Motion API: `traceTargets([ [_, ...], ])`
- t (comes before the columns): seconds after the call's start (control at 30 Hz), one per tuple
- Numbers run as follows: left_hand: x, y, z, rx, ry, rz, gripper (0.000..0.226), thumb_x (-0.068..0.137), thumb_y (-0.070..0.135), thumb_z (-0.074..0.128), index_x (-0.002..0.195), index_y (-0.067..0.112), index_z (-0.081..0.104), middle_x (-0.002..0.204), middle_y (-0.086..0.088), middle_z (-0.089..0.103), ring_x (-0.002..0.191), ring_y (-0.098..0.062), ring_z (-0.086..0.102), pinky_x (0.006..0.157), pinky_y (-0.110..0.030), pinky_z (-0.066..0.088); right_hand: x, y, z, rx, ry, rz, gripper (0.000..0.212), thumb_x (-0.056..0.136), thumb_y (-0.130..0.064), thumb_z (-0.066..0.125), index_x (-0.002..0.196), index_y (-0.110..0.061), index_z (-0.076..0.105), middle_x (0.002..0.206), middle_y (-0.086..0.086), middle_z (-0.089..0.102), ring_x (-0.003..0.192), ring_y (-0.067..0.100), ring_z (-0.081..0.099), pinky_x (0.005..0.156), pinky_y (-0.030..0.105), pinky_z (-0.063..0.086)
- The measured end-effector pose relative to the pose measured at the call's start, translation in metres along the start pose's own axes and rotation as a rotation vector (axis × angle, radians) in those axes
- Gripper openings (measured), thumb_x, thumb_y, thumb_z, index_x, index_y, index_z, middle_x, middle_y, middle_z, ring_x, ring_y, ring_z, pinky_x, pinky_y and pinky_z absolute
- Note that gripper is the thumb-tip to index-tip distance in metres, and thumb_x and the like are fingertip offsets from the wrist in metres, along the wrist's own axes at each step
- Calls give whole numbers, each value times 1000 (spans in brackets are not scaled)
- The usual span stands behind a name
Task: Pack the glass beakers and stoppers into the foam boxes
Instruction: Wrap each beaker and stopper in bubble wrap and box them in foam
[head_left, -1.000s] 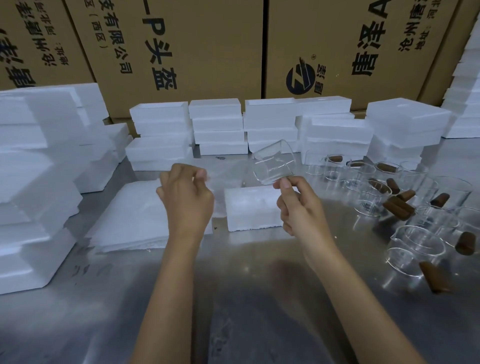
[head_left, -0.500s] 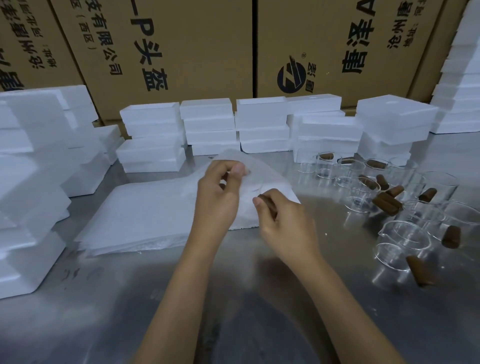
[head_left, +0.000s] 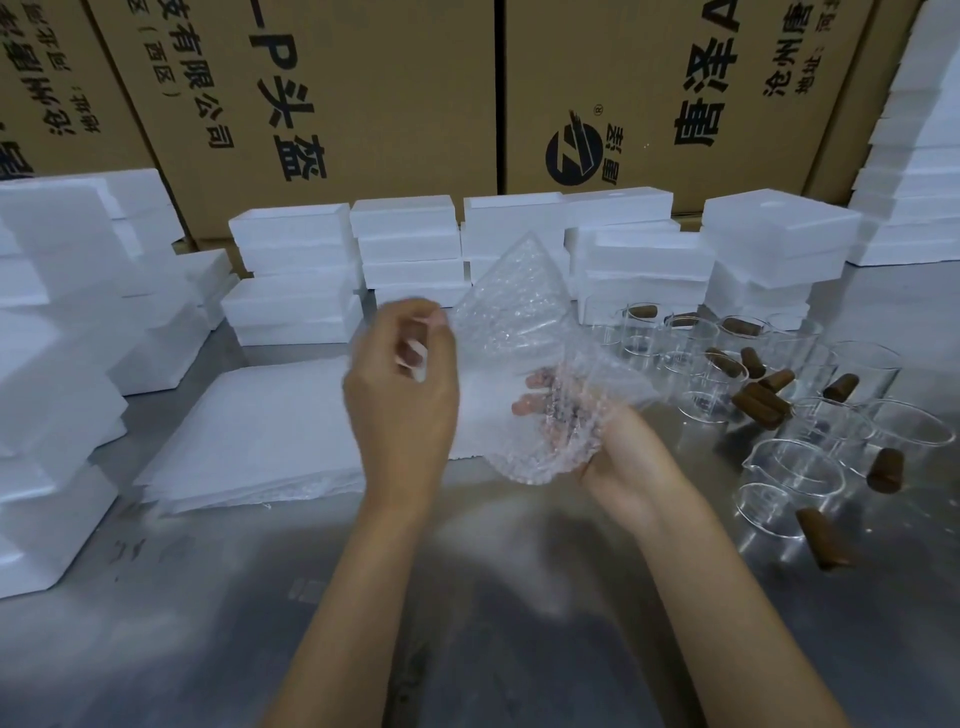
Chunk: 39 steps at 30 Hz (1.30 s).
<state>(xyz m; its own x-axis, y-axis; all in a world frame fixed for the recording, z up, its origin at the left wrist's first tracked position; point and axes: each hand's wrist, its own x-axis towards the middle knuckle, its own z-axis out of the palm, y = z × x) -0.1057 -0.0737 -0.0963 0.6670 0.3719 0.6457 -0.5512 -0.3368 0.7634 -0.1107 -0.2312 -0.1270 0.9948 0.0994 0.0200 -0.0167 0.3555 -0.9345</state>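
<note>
The beaker from a second ago now sits swaddled in bubble wrap, cupped by the right hand; the left hand pinches the wrap's edge at 10 o'clock. Wrapping is nearly done; boxing comes next.

Two bare hands over a metal table, right hand gripping a bubble-wrap sheet, left hand pinching its edge, glass beakers and brown stoppers to the right, white foam boxes stacked behind.
</note>
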Motion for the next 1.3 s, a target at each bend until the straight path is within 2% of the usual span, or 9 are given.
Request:
traceTargets([
  [0.13,16,-14,-13,42,-139,-64,45,94,48,61,136,36,48,131,23,54,124,1,48,98,-14,38,-3,-1,-2,-54,2,15,22,96,-23,53,100,-10,70,97,9,71,100,27,69,85,36,56],
  [0.23,17,-15,-12,-177,-400,-265,56,89,55,58,140,33,49,128,19,61,116,9,56,92,-9,44,-6,-2,-1,-49,-95,9,30,92,-23,54,77,-17,79,88,1,77,88,20,71,76,26,60],
  [0.5,5,-18,3,-584,-623,-571,54,86,56,64,129,24,62,124,-1,70,116,-19,65,99,-41,53,-13,1,11,91,-319,-74,43,74,-52,76,107,-23,78,113,1,74,108,16,69,84,25,56],
  [0.63,3,-19,6,-562,-605,-577,57,82,44,75,131,21,58,122,-3,70,113,-22,67,89,-37,57,-5,14,11,-55,2,-71,30,79,-41,80,94,-16,73,94,2,76,108,29,68,89,36,56],
  [0.8,0,-20,8,-657,-479,-664,53,80,24,80,128,13,61,117,-8,72,107,-25,70,86,-41,58,-7,1,10,-256,13,-182,12,90,-18,64,85,-21,75,83,-5,77,79,7,73,78,27,59],
  [0.93,2,-23,10,-680,-398,-701,62,77,26,83,132,13,58,123,-5,70,114,-21,66,101,-42,50,-2,-9,-1,-175,368,-205,53,100,0,45,59,-23,71,55,-13,69,48,-1,64,44,14,49],
  [1.03,5,-20,10,-793,-369,-722,62,81,23,78,135,5,54,131,-11,64,120,-26,63,102,-40,49,1,-10,-5,-89,475,-236,36,96,-10,53,70,-21,75,68,-5,74,58,9,66,56,21,52],
  [1.13,11,-19,6,-971,-348,-707,19,91,16,65,108,9,72,116,-12,70,102,-23,68,92,-32,52,8,-9,-12,-14,598,-274,20,95,-9,51,91,-15,70,80,0,70,73,11,63,64,18,51],
  [1.3,15,-19,0,-1081,-300,-686,16,91,13,64,104,12,72,114,-10,69,108,-24,65,102,-37,47,2,-5,-3,34,59,70,12,88,-10,50,78,-15,50,104,9,62,100,31,66,77,35,46],
])
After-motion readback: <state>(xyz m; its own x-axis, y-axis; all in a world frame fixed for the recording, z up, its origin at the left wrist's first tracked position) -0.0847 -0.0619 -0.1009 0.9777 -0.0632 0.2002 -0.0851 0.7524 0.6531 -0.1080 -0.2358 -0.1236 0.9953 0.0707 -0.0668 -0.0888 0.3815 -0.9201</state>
